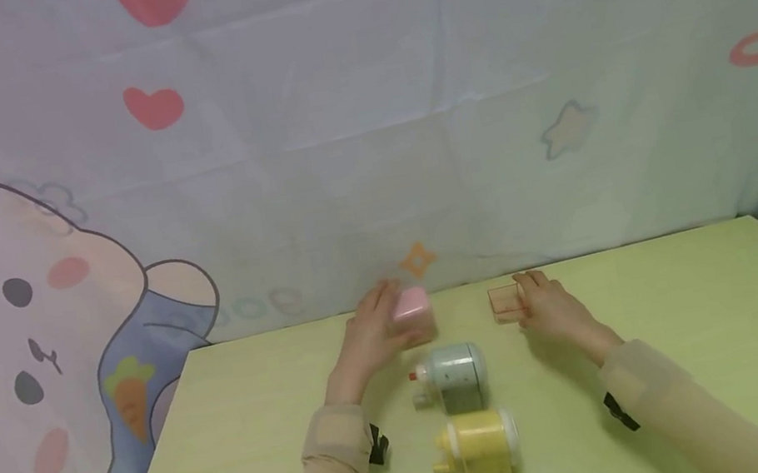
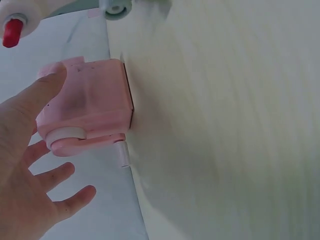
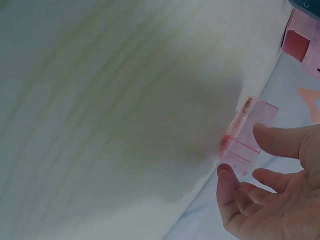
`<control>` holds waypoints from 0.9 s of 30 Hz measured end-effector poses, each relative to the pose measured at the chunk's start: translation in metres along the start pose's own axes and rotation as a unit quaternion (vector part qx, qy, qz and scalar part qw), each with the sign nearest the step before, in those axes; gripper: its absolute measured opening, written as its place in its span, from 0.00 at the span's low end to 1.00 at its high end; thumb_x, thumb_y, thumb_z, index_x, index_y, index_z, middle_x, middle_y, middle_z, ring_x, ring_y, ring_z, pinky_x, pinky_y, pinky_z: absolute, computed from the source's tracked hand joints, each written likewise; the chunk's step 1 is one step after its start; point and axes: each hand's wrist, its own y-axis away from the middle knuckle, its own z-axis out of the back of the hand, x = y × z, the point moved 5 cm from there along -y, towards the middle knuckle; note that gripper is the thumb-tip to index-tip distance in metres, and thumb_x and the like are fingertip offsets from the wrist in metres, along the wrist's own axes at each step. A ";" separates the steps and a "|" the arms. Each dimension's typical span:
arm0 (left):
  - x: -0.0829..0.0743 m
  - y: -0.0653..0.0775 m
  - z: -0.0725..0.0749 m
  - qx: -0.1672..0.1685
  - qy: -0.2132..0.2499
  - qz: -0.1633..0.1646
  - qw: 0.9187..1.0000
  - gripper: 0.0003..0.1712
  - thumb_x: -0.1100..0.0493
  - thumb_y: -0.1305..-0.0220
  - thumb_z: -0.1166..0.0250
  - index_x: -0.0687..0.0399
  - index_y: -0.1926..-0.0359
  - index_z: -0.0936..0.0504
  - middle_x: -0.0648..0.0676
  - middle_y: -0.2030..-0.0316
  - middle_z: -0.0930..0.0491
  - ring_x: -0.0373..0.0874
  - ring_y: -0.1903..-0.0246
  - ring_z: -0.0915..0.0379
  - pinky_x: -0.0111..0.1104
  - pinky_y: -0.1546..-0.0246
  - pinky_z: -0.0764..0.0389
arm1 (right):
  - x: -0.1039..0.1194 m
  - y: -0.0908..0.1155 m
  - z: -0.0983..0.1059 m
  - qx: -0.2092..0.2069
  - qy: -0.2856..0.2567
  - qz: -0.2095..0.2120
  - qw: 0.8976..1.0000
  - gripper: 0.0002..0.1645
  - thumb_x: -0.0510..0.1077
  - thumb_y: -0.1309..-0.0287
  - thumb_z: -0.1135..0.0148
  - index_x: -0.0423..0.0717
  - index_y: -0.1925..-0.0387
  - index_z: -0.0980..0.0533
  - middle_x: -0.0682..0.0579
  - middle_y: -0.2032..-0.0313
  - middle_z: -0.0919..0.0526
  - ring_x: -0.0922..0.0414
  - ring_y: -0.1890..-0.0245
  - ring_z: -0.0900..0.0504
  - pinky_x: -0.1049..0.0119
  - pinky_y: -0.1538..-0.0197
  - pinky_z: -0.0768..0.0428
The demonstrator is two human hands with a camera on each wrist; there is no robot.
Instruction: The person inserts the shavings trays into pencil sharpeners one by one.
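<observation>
A pink crank pencil sharpener point(image 2: 90, 95) stands near the table's back edge, its crank visible in the left wrist view. My left hand point(image 1: 371, 333) is around it with the thumb over its body; the other fingers are spread and extend past it. To the right, a clear pink shavings drawer point(image 3: 250, 132) rests on the table. My right hand point(image 1: 552, 309) is at its right end, thumb overlapping it and fingers loosely bent beside it; firm contact cannot be made out.
Nearer on the table point(image 1: 237, 464) stand a grey-green crank sharpener point(image 1: 458, 375) and, in front of it, a yellow one point(image 1: 484, 444). A cloth backdrop point(image 1: 348, 149) with cartoon prints hangs right behind the table's back edge.
</observation>
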 end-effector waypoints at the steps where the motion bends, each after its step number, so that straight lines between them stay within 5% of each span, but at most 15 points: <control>1: 0.002 0.000 -0.002 0.003 0.000 0.001 1.000 0.49 0.45 0.54 0.32 0.52 0.33 0.46 0.60 0.34 0.44 0.53 0.39 0.50 0.60 0.49 0.34 | -0.001 0.000 -0.002 0.003 -0.002 0.001 1.000 0.40 0.34 0.56 0.41 0.25 0.42 0.44 0.23 0.44 0.40 0.28 0.53 0.37 0.35 0.55 0.28; 16: 0.001 -0.004 -0.010 0.025 -0.009 0.002 1.000 0.41 0.52 0.48 0.35 0.55 0.35 0.42 0.59 0.39 0.37 0.52 0.43 0.42 0.49 0.47 0.30 | -0.005 -0.009 -0.007 0.018 -0.030 0.017 0.999 0.33 0.32 0.54 0.47 0.25 0.43 0.41 0.23 0.46 0.37 0.30 0.52 0.34 0.34 0.51 0.32; 27: 0.001 -0.006 -0.011 0.013 0.036 -0.012 0.999 0.39 0.61 0.49 0.35 0.60 0.37 0.41 0.63 0.43 0.35 0.53 0.47 0.36 0.46 0.45 0.30 | -0.002 -0.009 -0.011 0.003 -0.036 0.016 0.999 0.32 0.30 0.56 0.43 0.26 0.46 0.38 0.26 0.50 0.32 0.37 0.59 0.29 0.40 0.61 0.25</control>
